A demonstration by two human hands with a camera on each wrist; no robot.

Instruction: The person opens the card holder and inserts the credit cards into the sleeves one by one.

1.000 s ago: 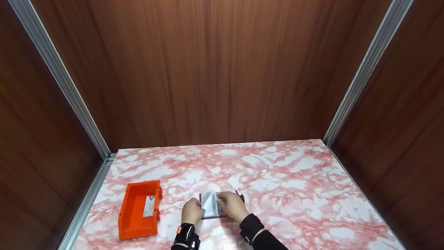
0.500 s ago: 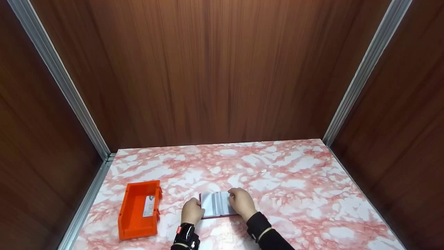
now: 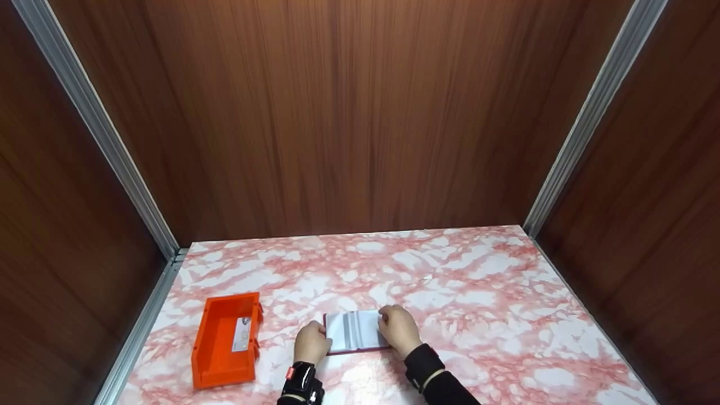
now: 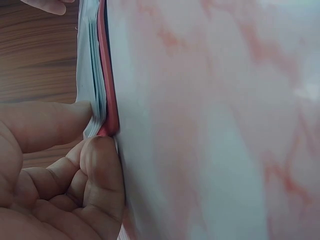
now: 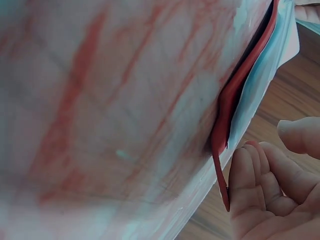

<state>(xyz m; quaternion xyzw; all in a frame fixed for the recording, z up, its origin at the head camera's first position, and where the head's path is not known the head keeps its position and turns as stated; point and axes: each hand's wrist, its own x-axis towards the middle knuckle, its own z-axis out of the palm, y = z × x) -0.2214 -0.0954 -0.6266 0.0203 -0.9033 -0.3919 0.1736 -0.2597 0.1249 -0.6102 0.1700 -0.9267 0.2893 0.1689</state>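
A small card holder with a dark red cover and clear plastic sleeves lies spread on the table in the head view. At its left edge, my left hand pinches the sleeves and cover; the left wrist view shows the thumb on the stacked sleeves and curled fingers by the red cover. My right hand is at the right edge. In the right wrist view its fingers are bent beside a red strap, with the thumb raised away from them.
An orange bin with a white label on its inside wall stands to the left. Pink-and-white marbled table top surrounds the card holder. Brown wood-grain panels close off the back and both sides.
My right hand has moved right, from the middle of the card holder to its right edge, and a sleeve now lies flat on that side. My left hand has stayed in place.
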